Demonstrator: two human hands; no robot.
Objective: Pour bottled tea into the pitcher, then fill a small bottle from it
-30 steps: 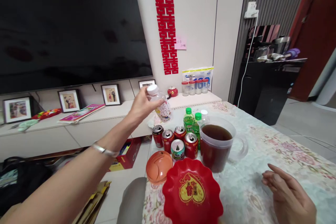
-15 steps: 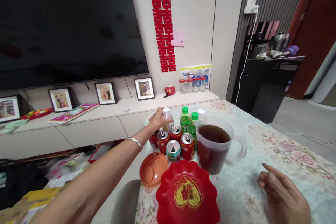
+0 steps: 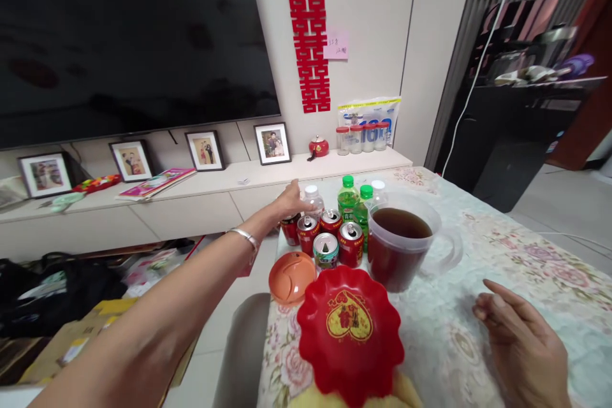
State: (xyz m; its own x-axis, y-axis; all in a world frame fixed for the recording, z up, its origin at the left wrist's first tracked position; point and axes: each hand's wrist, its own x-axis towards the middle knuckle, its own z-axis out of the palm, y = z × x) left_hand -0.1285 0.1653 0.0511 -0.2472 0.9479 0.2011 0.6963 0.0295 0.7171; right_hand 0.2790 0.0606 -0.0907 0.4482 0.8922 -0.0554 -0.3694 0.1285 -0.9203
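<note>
My left hand [image 3: 288,200] reaches out over the table's far left corner, its fingers loosely apart just beside a small clear bottle with a white cap [image 3: 313,199] that stands on the table. I cannot tell whether the fingers still touch it. In front of the bottle stand several red drink cans [image 3: 329,239] and two green bottles [image 3: 354,204]. My right hand [image 3: 523,344] rests at the lower right on the floral tablecloth [image 3: 502,255], fingers relaxed and apart, holding nothing.
A clear plastic jug of dark liquid [image 3: 400,245] stands right of the cans. An orange lid [image 3: 289,276] and a red scalloped plate [image 3: 350,331] lie near me. A low cabinet [image 3: 191,194] with framed photos runs under a large dark TV [image 3: 129,38].
My left hand brought the small clear bottle down from the air and stood it behind the cans, then opened beside it. The right hand stayed put.
</note>
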